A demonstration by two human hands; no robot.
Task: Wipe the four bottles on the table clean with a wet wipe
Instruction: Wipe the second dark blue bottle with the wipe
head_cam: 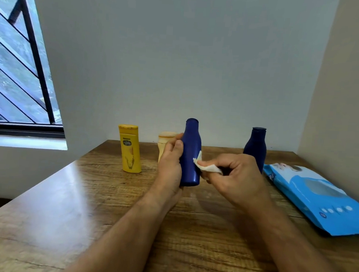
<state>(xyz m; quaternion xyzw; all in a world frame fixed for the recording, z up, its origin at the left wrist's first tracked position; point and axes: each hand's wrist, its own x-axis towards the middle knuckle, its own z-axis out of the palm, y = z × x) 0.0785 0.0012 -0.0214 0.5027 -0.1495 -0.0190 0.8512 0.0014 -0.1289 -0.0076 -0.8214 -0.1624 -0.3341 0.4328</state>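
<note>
Wooden table (pixel 65 202) against pale wall, barred window (pixel 21 63) at left. Left hand (pixel 170 164) grips dark blue bottle (pixel 191 155), held upright above table. Right hand (pixel 235 177) pinches folded white wet wipe (pixel 206 167), wipe touching held bottle's side. Bottles: four. Second blue bottle (pixel 255 146) stands behind right hand; cream bottle (pixel 164 142) partly hidden behind left hand; yellow bottle (pixel 130 148) farther left. One blue wipe pack (pixel 317 197) lies flat at right; contents not visible.
</note>
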